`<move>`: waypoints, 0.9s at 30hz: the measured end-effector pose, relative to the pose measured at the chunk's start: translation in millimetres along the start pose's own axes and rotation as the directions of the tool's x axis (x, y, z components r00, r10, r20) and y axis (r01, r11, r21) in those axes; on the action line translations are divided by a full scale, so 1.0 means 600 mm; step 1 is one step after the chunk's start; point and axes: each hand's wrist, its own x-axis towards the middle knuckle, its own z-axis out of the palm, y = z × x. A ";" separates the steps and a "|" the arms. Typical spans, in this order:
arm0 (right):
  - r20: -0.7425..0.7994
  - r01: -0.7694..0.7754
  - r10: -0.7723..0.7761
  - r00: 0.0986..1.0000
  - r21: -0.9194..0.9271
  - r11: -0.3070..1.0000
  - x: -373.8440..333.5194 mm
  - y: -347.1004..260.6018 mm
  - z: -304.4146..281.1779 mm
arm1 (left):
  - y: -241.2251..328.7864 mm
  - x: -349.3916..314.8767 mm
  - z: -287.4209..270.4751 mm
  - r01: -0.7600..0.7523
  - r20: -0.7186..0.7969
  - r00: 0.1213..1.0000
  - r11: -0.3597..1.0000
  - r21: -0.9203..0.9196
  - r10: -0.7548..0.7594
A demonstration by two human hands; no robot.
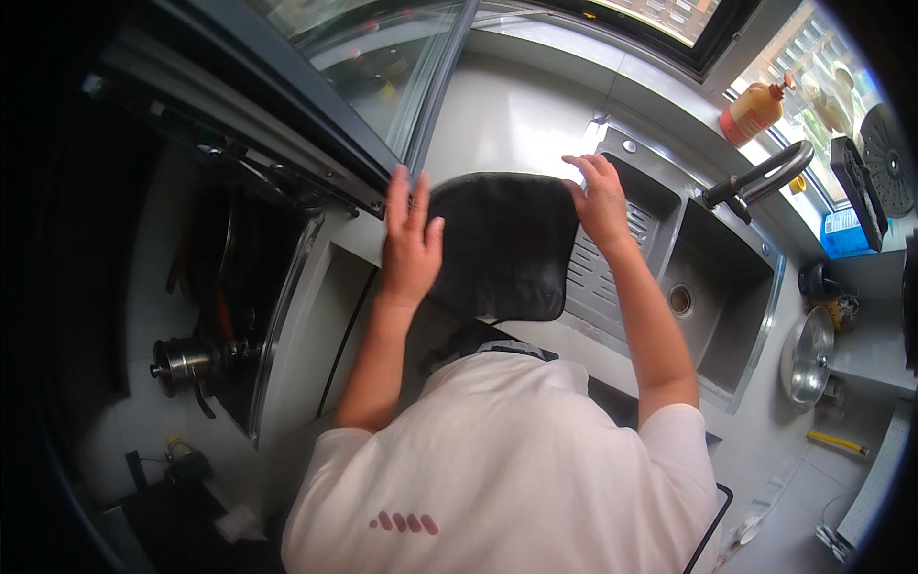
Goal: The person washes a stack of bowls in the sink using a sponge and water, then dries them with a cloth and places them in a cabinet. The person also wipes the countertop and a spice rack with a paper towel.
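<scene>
The left hand (411, 253) is open, whether the right hand (602, 206) grips I cannot tell; between them the black sheet (499, 244) looks already spread, left of the sink basin (717, 320), what remains unclear

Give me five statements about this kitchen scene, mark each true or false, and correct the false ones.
1. The left hand has its fingers extended beside the black sheet-like item. True.
2. The right hand is down inside the sink. False: it is at the item's upper right corner.
3. A dark curved faucet stands beside the sink. True.
4. The pump bottle stands on the stove. False: the pump bottle is by the window.
5. A metal pot is to the person's left. True.
</scene>
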 end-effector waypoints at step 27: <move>0.430 -0.028 0.139 0.892 -0.255 0.966 -0.028 0.105 0.270 | -0.269 -0.003 0.297 0.131 0.332 0.784 0.663 0.737 -0.524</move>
